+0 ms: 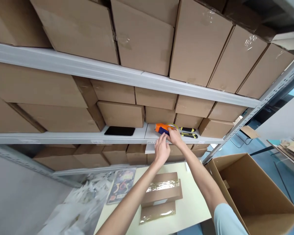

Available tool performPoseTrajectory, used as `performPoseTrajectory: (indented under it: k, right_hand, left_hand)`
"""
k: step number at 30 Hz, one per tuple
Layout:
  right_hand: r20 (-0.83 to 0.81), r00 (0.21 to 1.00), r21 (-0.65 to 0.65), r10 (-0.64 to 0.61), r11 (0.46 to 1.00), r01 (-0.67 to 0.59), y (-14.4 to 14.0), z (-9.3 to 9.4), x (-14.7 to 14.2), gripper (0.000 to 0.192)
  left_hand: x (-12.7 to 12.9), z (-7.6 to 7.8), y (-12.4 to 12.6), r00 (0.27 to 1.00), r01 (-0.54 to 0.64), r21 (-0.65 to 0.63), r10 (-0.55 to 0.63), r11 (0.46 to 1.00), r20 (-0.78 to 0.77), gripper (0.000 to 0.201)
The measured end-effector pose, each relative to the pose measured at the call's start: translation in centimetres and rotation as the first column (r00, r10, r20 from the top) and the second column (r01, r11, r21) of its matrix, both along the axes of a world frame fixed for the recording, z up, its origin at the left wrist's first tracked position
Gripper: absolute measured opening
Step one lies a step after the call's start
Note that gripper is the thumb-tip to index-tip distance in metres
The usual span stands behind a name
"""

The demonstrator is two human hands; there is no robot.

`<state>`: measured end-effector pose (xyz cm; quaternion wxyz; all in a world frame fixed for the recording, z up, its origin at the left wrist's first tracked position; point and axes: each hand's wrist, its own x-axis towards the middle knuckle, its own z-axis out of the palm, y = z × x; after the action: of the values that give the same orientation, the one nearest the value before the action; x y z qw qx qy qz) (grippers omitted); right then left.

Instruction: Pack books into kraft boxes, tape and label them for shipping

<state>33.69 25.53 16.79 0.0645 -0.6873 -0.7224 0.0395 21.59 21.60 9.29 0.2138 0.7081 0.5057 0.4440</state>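
An orange and dark blue tape dispenser (162, 127) is at the front of the middle shelf, with a roll of tape at its right end. My right hand (174, 136) is closed around its right side. Just below and to the left, my left hand (162, 149) has its fingers drawn together by the dispenser's blue lower edge; whatever they pinch is hidden. Two black and yellow cutters (188, 134) lie right of my right hand. On the table below, a flat cardboard package (161, 182) has shiny tape across it.
A black phone-like slab (120, 131) lies on the shelf (142, 132) to the left. Cardboard boxes (147, 39) fill the rack. Beside the pale table (193, 209) stand a large open carton (254, 189) at right and white plastic wrapping (80, 202) at left. A colourful booklet (122, 186) lies on the table.
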Motion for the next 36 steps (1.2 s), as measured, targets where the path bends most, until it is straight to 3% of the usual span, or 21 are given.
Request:
performPoseTrajectory:
  k: [5,8,10,12,14,16,18,21,24,27,32,36]
  right_hand:
    - [-0.02,1.0,-0.062,-0.019,0.998,0.018,2.4,-1.4,-1.0,0.041]
    - [-0.029,1.0,0.021,-0.013,1.0,0.014,2.1,-2.4,-1.0,0.051]
    - [-0.044,0.999,0.151,-0.009,0.988,0.015,0.5,-3.6,-0.5,0.059]
    - [-0.094,0.994,0.264,-0.05,0.962,0.074,-2.9,-5.8,0.2,0.062]
    - [-0.178,0.976,0.289,-0.128,0.941,0.177,-7.9,-9.5,0.7,0.063]
    - [-0.263,0.94,0.218,-0.219,0.935,0.279,-14.2,-14.0,0.6,0.064]
    - [-0.333,0.886,0.084,-0.323,0.926,0.369,-20.7,-18.6,-0.3,0.066]
    - [-0.38,0.779,-0.12,-0.499,0.861,0.494,-27.9,-23.9,-2.6,0.071]
    - [-0.369,0.721,-0.213,-0.586,0.809,0.548,-30.3,-26.3,-4.1,0.075]
    - [-0.323,0.736,-0.232,-0.595,0.804,0.547,-29.0,-26.0,-4.0,0.078]
    - [-0.165,0.763,-0.233,-0.624,0.777,0.585,-25.4,-24.1,-3.0,0.089]
    - [-0.131,0.803,-0.195,-0.582,0.809,0.554,-23.7,-24.9,-3.7,0.096]
  left_hand:
    - [-1.1,-2.5,-2.3,0.997,0.044,-0.012,-0.045,0.999,-0.068,0.051]
    - [-2.8,-5.6,-3.6,0.993,0.049,-0.104,-0.06,0.993,-0.102,0.047]
    - [-4.9,-8.5,-4.9,0.993,0.052,-0.175,-0.07,0.983,-0.1,0.045]
    - [-7.6,-12.1,-6.9,0.994,0.042,-0.262,-0.066,0.964,-0.084,0.045]
    - [-10.5,-15.6,-9.7,0.997,-0.013,-0.383,-0.017,0.924,-0.073,0.047]
    - [-13.0,-18.4,-13.0,0.996,-0.087,-0.506,0.064,0.858,-0.064,0.049]
    - [-14.3,-20.1,-15.9,0.989,-0.14,-0.587,0.146,0.797,-0.039,0.052]
    - [-14.1,-21.3,-18.5,0.978,-0.15,-0.627,0.208,0.764,0.019,0.055]
    - [-12.8,-21.4,-19.2,0.978,-0.14,-0.628,0.206,0.765,0.033,0.053]
    - [-11.7,-20.7,-18.6,0.984,-0.156,-0.627,0.177,0.763,-0.03,0.054]
    - [-9.6,-19.6,-16.9,0.982,-0.189,-0.624,0.139,0.758,-0.127,0.079]
    - [-7.4,-20.1,-16.3,0.979,-0.204,-0.618,0.152,0.759,-0.137,0.093]
